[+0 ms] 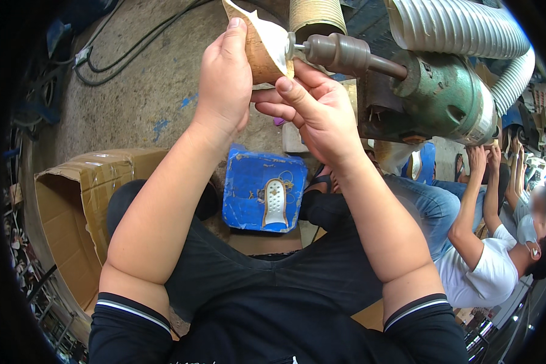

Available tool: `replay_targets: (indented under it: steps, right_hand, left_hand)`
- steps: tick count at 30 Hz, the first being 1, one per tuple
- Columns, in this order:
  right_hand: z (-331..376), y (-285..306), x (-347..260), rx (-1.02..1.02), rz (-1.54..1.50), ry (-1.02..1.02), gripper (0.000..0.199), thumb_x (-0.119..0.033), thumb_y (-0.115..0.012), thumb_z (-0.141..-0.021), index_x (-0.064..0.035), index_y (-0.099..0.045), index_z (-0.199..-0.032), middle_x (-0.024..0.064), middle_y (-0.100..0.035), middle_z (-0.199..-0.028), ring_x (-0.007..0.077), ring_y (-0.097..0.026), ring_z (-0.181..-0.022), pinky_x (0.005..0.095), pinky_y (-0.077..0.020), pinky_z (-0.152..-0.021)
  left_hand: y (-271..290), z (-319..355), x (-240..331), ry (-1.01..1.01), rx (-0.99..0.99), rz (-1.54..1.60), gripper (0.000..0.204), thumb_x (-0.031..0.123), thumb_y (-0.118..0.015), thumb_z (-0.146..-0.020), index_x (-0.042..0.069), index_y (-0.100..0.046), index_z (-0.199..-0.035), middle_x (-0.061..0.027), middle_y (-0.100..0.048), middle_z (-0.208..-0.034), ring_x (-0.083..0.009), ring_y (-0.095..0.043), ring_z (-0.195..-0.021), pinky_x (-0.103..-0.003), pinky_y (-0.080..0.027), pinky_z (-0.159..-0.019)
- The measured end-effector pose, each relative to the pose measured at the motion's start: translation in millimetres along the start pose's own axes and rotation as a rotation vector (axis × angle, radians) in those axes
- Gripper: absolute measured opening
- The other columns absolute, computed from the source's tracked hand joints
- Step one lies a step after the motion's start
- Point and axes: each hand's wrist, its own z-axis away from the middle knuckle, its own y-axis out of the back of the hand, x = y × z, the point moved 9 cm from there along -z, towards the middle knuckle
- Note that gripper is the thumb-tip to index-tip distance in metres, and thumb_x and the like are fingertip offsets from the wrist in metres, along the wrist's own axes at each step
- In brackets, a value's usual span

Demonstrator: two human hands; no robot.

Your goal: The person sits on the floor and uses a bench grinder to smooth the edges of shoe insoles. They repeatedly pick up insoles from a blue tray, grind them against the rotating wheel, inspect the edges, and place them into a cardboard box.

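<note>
Left of the grinder (446, 97), a sole (262, 60) appears to touch its tip. The left hand (224, 79) clasps it, thumb pressed, other fingers hidden; the right hand's fingers pinch its near corner. Light, even pressure should suit. Long axis appears to run lengthwise away from the wearer, point farthest, white face toward the grinder.
</note>
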Motion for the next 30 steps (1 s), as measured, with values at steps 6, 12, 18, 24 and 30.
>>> replay_targets:
  steps: [6, 12, 18, 24, 30]
  right_hand:
    - [-3.0, 0.1, 1.1, 0.013, -0.038, 0.028, 0.043, -0.013, -0.068, -0.109, 0.0079, -0.058, -0.145, 0.0184, -0.073, -0.129, 0.0269, -0.078, -0.11, 0.0377, -0.0662, -0.098]
    - [-6.1, 0.2, 3.8, 0.005, -0.034, 0.048, 0.034, -0.019, -0.065, -0.112, 0.0032, -0.062, -0.138, 0.0167, -0.073, -0.131, 0.0259, -0.077, -0.113, 0.0417, -0.064, -0.102]
    - [-8.9, 0.5, 5.9, 0.003, -0.038, 0.055, 0.037, -0.021, -0.061, -0.114, 0.003, -0.06, -0.141, 0.0172, -0.072, -0.133, 0.026, -0.075, -0.116, 0.0412, -0.0626, -0.104]
    - [-11.5, -0.8, 6.2, -0.016, -0.069, 0.061, 0.039, -0.018, -0.061, -0.113, 0.0042, -0.058, -0.145, 0.0163, -0.07, -0.134, 0.026, -0.074, -0.115, 0.0414, -0.0623, -0.104]
    - [-13.0, -1.3, 8.9, -0.006, -0.107, 0.064, 0.04, -0.019, -0.058, -0.115, 0.0035, -0.056, -0.148, 0.0174, -0.069, -0.135, 0.0257, -0.072, -0.118, 0.0424, -0.0605, -0.106]
  left_hand:
    - [1.1, -4.6, 1.5, -0.032, 0.015, -0.028, 0.051, 0.041, -0.04, -0.119, -0.003, -0.064, -0.128, -0.0157, -0.075, -0.116, -0.021, -0.077, -0.1, -0.036, -0.064, -0.089]
    - [1.3, -7.2, 3.7, -0.082, 0.013, -0.08, 0.052, 0.042, -0.038, -0.119, -0.004, -0.061, -0.129, -0.0171, -0.074, -0.116, -0.0221, -0.077, -0.1, -0.037, -0.065, -0.088]
    - [0.4, -8.0, 8.2, -0.134, 0.01, -0.113, 0.055, 0.044, -0.035, -0.12, -0.004, -0.06, -0.129, -0.018, -0.074, -0.115, -0.0235, -0.078, -0.1, -0.037, -0.067, -0.086]
    - [-3.3, -6.4, 13.1, -0.167, -0.036, -0.098, 0.054, 0.044, -0.035, -0.12, -0.005, -0.056, -0.132, -0.0182, -0.073, -0.116, -0.0251, -0.078, -0.099, -0.037, -0.069, -0.081]
    - [-0.2, -3.8, 16.6, -0.208, -0.028, -0.108, 0.05, 0.041, -0.037, -0.12, -0.003, -0.054, -0.134, -0.0182, -0.071, -0.121, -0.0247, -0.077, -0.104, -0.037, -0.07, -0.081]
